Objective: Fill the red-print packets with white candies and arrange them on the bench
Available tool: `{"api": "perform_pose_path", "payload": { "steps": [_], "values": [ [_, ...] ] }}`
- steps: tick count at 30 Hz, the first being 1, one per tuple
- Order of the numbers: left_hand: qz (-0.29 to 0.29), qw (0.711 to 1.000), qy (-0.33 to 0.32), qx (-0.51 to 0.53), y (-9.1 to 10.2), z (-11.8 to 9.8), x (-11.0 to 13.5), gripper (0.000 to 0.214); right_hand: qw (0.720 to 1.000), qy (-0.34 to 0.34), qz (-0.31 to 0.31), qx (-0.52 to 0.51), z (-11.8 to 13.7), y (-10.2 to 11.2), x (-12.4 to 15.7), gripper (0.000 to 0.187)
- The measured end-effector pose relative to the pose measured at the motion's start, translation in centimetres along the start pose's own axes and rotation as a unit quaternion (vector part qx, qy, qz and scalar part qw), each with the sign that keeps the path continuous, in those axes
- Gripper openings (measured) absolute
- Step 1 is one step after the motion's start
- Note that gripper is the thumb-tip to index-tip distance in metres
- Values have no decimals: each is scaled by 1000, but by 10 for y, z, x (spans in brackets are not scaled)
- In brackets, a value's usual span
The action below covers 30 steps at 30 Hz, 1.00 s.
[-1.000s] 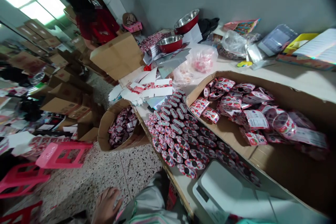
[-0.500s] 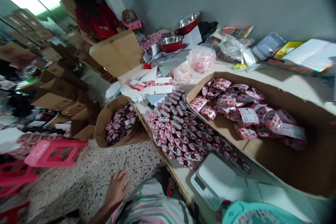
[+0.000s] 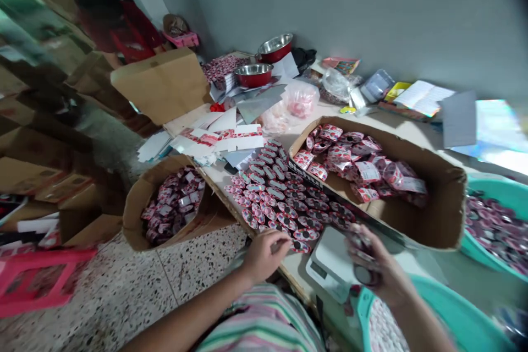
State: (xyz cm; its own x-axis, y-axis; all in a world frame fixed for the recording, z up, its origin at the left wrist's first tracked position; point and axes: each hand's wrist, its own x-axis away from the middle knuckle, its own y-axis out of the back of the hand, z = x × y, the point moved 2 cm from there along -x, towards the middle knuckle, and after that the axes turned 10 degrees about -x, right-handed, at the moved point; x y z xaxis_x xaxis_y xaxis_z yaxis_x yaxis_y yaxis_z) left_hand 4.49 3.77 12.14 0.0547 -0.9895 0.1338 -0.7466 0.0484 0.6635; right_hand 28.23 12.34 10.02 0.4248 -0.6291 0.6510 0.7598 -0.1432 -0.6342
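Hands at the near edge of the counter [image 3: 293, 269]. Right hand [image 3: 377, 272] is closed around a blurred clutch of small packets [image 3: 361, 250], held just above the white scale [image 3: 330, 258]. Left hand [image 3: 264, 256] is curled, fingertips touching the nearest of the laid-out rows [image 3: 276, 198] of red-and-white packets; cannot tell whether it grips one. Cardboard box [image 3: 416, 234] of similar packets sits just behind the scale. Teal basin [image 3: 454, 319] lies below the right hand at the near right corner.
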Motion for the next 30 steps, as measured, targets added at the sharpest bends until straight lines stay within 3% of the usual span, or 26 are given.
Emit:
{"api": "perform_pose_path", "payload": {
  "steps": [3, 6, 12, 17, 23, 26, 30],
  "values": [
    [29, 997, -13, 74, 8, -6, -9, 22, 995, -12, -16, -96, -54, -41, -7, 36],
    [46, 992, -35, 108, 26, 8, -17, 28, 986, 14, -36, -163, -98, -77, -22, 34],
    [85, 984, -106, 113, 69, 46, -41, 32, 967, 21, -91, -239, -149, -131, -46, 26],
    [114, 973, -163, 118, 92, 69, -60, 18, 956, 77, -120, -255, -164, -163, -64, 26],
    [128, 956, -248, 89, 110, 81, -71, 24, 937, 89, -125, -313, -170, -183, -75, 26],
    [154, 934, -317, 62, 111, 86, -71, 25, 924, 112, -123, -345, -169, -185, -82, 25],
    [163, 930, -327, 31, 102, 95, -76, 19, 928, 113, -116, -335, -168, -182, -93, 27]
  ]
}}
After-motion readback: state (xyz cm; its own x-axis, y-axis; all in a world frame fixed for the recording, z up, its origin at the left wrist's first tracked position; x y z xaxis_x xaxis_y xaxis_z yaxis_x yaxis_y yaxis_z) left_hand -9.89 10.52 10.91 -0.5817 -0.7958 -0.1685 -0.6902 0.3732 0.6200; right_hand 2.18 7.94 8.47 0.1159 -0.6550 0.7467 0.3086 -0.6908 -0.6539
